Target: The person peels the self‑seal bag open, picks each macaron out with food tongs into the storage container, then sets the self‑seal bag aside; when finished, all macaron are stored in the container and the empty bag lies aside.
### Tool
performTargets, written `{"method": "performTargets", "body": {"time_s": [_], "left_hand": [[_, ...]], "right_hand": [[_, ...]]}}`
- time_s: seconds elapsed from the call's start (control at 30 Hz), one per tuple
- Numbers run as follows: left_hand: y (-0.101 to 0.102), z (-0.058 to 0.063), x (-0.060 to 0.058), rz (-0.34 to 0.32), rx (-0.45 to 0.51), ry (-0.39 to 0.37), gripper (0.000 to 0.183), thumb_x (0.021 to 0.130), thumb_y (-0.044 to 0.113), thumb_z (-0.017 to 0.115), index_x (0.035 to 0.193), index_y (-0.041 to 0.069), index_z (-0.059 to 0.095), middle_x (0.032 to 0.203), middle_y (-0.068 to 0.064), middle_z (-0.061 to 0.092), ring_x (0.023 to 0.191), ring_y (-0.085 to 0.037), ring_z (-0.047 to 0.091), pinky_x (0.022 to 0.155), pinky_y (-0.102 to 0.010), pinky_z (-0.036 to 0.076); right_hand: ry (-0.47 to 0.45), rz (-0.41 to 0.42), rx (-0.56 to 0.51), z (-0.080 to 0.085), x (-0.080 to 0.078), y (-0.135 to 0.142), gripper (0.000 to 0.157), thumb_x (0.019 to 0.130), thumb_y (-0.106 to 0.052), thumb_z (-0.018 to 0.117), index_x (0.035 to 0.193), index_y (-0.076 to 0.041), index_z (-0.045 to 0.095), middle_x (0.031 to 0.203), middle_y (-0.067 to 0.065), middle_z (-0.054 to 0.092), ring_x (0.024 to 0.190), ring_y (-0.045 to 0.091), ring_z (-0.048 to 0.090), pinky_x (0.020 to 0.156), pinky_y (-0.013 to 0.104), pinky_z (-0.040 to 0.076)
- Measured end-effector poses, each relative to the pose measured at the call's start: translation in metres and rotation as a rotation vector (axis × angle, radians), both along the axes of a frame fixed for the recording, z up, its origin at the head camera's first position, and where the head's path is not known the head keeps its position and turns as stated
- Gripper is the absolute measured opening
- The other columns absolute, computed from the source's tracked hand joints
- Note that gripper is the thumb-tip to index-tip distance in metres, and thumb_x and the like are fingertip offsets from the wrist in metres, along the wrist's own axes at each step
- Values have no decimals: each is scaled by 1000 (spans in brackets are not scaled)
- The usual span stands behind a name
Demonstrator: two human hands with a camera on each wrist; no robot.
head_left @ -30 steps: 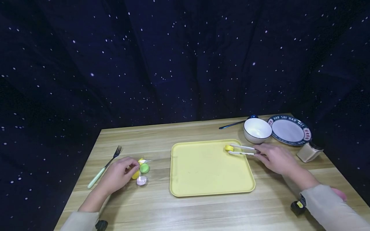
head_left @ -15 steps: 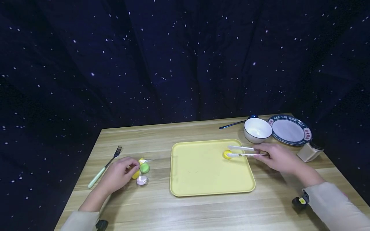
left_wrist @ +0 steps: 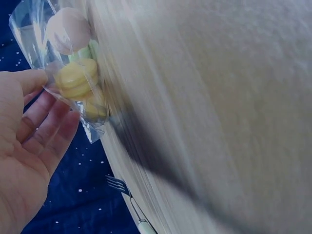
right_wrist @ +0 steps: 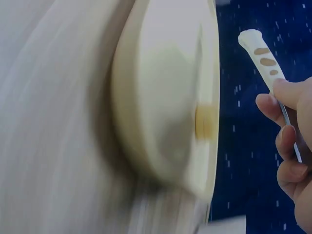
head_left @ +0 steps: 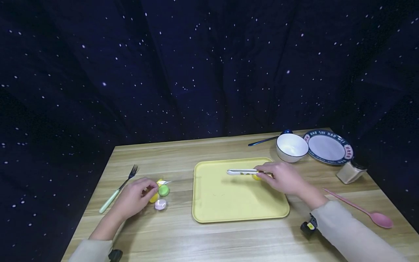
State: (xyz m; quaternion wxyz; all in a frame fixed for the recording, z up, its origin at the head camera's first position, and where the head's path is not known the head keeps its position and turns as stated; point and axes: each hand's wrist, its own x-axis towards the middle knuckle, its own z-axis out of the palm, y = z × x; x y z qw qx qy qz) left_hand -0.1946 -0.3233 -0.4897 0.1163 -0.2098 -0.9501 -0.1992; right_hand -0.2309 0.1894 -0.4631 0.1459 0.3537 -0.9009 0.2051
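My left hand (head_left: 131,198) pinches the edge of clear plastic wrapping (left_wrist: 36,29) between thumb and fingers, at the table's left side. Inside or under that plastic are a pale pink macaron (head_left: 160,204), a green macaron (head_left: 163,190) and yellow ones (left_wrist: 77,79). Over the yellow tray (head_left: 226,203), my right hand (head_left: 283,178) grips white tongs (head_left: 240,171), their arms pressed together with nothing between the tips. Below the tongs a single yellow macaron (head_left: 256,177) lies on the tray, partly hidden by the fingers in the head view.
Left of the left hand lies a fork (head_left: 111,201) with a pale green handle. Behind the tray are a dark spoon (head_left: 262,141), a white bowl (head_left: 292,147) and a blue-rimmed plate (head_left: 327,145). A jar (head_left: 349,173) and a pink spoon (head_left: 381,220) lie at the right.
The tongs have let go of the yellow macaron, which now lies on the tray. My right hand has moved left with them and their arms have come together. The left hand stays put.
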Motion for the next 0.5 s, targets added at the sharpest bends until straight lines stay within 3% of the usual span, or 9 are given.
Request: {"method": "performTargets", "body": {"time_s": [0.27,0.5], "left_hand": [[-1,0,1,-3,1,10,4,89,23,69,89,25,66,87,16,59,73,-3,53,62,-24,50],[0,2,2,-3,14,-6,4,91,26,67,90,22,67,87,16,58,73,-1,53,63,-25,51]], "right_hand": [[3,54,39,-5,-8,-60,23,94,-34,60,111,-23,71,99,-13,69,84,3,64,69,31,54],[-30,137,50,-4,-7,-102,24,94,-31,61,112,-20,71,99,-11,69,79,2,62,63,31,53]]}}
